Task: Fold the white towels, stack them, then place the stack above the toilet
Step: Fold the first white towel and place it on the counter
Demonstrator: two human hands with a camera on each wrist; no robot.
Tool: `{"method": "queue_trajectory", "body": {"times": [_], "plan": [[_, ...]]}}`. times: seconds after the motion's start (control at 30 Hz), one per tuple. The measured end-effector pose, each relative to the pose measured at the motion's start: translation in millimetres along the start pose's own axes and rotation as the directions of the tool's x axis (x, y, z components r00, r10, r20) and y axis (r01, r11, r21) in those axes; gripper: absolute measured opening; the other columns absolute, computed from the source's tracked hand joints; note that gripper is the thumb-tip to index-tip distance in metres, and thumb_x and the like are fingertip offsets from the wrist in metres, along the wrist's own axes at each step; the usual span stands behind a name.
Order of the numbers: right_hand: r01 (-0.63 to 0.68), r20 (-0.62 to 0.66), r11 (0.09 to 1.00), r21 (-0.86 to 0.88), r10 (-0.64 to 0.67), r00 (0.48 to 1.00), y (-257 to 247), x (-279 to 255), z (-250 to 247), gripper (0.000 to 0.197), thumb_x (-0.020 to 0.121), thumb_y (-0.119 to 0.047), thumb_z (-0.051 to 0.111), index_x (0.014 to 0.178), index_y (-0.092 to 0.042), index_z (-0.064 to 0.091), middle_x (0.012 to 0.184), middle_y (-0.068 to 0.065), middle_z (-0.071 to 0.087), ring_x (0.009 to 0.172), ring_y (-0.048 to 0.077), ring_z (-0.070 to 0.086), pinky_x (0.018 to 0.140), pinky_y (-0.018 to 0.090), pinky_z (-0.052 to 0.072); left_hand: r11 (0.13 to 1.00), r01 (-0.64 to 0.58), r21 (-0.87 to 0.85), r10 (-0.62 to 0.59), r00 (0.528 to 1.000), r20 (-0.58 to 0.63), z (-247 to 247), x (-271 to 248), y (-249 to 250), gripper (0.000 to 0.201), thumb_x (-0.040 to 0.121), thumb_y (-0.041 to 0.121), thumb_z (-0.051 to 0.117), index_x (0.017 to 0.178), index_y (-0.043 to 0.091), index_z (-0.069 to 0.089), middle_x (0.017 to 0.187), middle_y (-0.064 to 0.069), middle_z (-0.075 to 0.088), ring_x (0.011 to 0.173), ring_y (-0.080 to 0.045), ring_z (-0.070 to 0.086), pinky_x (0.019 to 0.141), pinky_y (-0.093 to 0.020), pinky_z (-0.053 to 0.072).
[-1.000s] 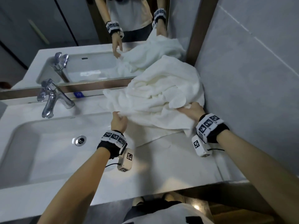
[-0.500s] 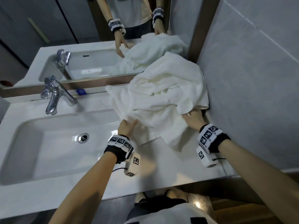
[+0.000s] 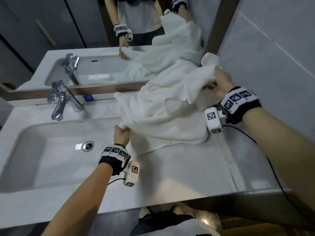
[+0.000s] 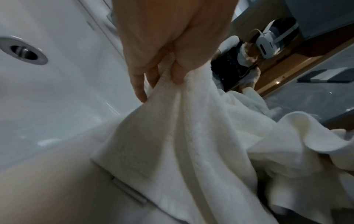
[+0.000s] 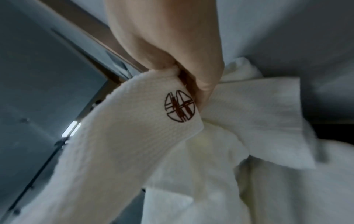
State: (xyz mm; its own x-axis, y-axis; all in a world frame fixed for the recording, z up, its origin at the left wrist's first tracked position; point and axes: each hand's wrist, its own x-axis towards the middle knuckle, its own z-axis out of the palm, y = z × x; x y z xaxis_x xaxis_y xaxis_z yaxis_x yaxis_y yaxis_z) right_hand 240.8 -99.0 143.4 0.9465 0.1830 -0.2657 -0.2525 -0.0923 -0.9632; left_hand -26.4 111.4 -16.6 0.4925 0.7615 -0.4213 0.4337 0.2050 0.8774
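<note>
A heap of crumpled white towels (image 3: pixel 163 106) lies on the white vanity counter (image 3: pixel 179 169), right of the basin and against the mirror. My left hand (image 3: pixel 121 133) pinches a bunched towel corner (image 4: pixel 172 84) at the basin's right edge. My right hand (image 3: pixel 219 82) is raised near the grey wall and grips another part of the white towel (image 5: pixel 153 124), which bears a dark round embroidered logo (image 5: pixel 179 106). The cloth hangs stretched between both hands over the heap. How many towels lie in the heap I cannot tell.
A white basin (image 3: pixel 51 150) with a metal drain (image 3: pixel 88 145) fills the left of the counter. A chrome faucet (image 3: pixel 61 99) stands behind it. The mirror (image 3: pixel 85 40) runs along the back, a grey tiled wall (image 3: pixel 272 57) closes the right side.
My right hand has lifted its part of the towel up and back toward the wall. My left hand has closed on a corner and drawn it left toward the basin, spreading the cloth.
</note>
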Motion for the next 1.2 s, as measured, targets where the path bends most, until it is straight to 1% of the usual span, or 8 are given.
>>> {"method": "queue_trajectory", "body": {"times": [0.13, 0.3, 0.5, 0.6, 0.73, 0.9, 1.07, 1.2], "plan": [[0.082, -0.014, 0.989, 0.124, -0.081, 0.997, -32, 21, 9, 0.026, 0.099, -0.024, 0.037, 0.114, -0.01, 0.053, 0.093, 0.006, 0.061, 0.077, 0.015, 0.06, 0.063, 0.027, 0.051, 0.998, 0.052, -0.02, -0.053, 0.994, -0.095, -29, 1, -4, 0.037, 0.09, 0.012, 0.053, 0.124, -0.002, 0.046, 0.126, -0.023, 0.055, 0.12, -0.035, 0.052, 0.103, -0.054, 0.042], [0.145, 0.03, 0.926, -0.349, -0.144, 0.989, -12, 28, 24, 0.054, 0.092, -0.025, 0.05, 0.137, 0.0, 0.034, 0.138, 0.018, 0.048, 0.124, 0.032, 0.05, 0.104, 0.043, 0.043, 0.999, 0.046, 0.001, -0.045, 0.989, -0.141, -33, -5, 7, 0.027, 0.091, 0.012, 0.051, 0.112, -0.003, 0.045, 0.108, -0.018, 0.055, 0.115, -0.04, 0.054, 0.101, -0.054, 0.044], [0.152, 0.219, 0.739, -0.656, -0.006, 0.976, 43, 10, 19, 0.087, 0.09, -0.042, 0.058, 0.146, 0.002, 0.01, 0.151, 0.014, 0.032, 0.137, 0.03, 0.034, 0.108, 0.038, 0.033, 0.991, 0.134, 0.001, -0.133, 0.983, -0.125, -23, -14, 8, 0.035, 0.09, 0.017, 0.058, 0.109, 0.01, 0.03, 0.087, -0.009, 0.055, 0.085, -0.026, 0.059, 0.099, -0.044, 0.048], [0.193, 0.22, 0.704, -0.684, -0.054, 0.974, 48, 2, 10, 0.081, 0.088, -0.04, 0.061, 0.143, 0.002, 0.019, 0.145, 0.015, 0.04, 0.132, 0.031, 0.041, 0.105, 0.04, 0.038, 0.972, 0.226, 0.061, -0.221, 0.972, -0.084, -20, -15, 7, 0.064, 0.087, 0.034, 0.063, 0.128, -0.007, 0.036, 0.11, -0.018, 0.058, 0.111, -0.031, 0.057, 0.101, -0.045, 0.046], [0.244, 0.162, 0.741, -0.626, -0.183, 0.97, 52, -10, 5, 0.066, 0.081, -0.033, 0.071, 0.13, 0.002, 0.043, 0.131, 0.015, 0.056, 0.122, 0.03, 0.052, 0.102, 0.04, 0.044, 0.946, 0.253, 0.204, -0.238, 0.967, -0.094, -12, -19, 10, 0.076, 0.085, 0.04, 0.064, 0.136, -0.006, 0.03, 0.131, -0.025, 0.051, 0.121, -0.037, 0.051, 0.102, -0.044, 0.044], [0.182, 0.058, 0.812, -0.555, -0.18, 0.982, 55, -19, -4, 0.023, 0.081, -0.028, 0.059, 0.093, -0.012, 0.049, 0.092, 0.006, 0.058, 0.097, 0.026, 0.056, 0.085, 0.036, 0.046, 0.932, 0.048, 0.36, -0.004, 0.993, -0.122, -3, -21, 17, 0.06, 0.088, 0.025, 0.063, 0.131, -0.005, 0.035, 0.133, -0.023, 0.048, 0.123, -0.038, 0.048, 0.099, -0.041, 0.039], [0.33, 0.103, 0.768, -0.548, -0.33, 0.938, 30, -38, -4, 0.036, 0.065, -0.049, 0.049, 0.086, -0.019, 0.049, 0.09, -0.001, 0.061, 0.091, 0.025, 0.059, 0.089, 0.047, 0.049, 0.762, -0.109, 0.639, 0.181, 0.982, -0.049, 18, -30, 32, 0.072, 0.08, 0.026, 0.07, 0.137, 0.004, 0.032, 0.143, -0.016, 0.036, 0.136, -0.038, 0.026, 0.11, -0.047, 0.03], [0.524, 0.299, 0.803, -0.282, -0.446, 0.844, 9, -63, 11, 0.034, 0.078, -0.022, 0.062, 0.1, 0.003, 0.054, 0.095, 0.012, 0.06, 0.087, 0.014, 0.055, 0.081, 0.037, 0.05, 0.651, -0.427, 0.627, 0.477, 0.873, 0.1, 39, -41, 43, 0.099, 0.069, 0.029, 0.079, 0.146, 0.01, 0.019, 0.153, -0.01, 0.023, 0.144, -0.032, 0.016, 0.117, -0.045, 0.019]]}}
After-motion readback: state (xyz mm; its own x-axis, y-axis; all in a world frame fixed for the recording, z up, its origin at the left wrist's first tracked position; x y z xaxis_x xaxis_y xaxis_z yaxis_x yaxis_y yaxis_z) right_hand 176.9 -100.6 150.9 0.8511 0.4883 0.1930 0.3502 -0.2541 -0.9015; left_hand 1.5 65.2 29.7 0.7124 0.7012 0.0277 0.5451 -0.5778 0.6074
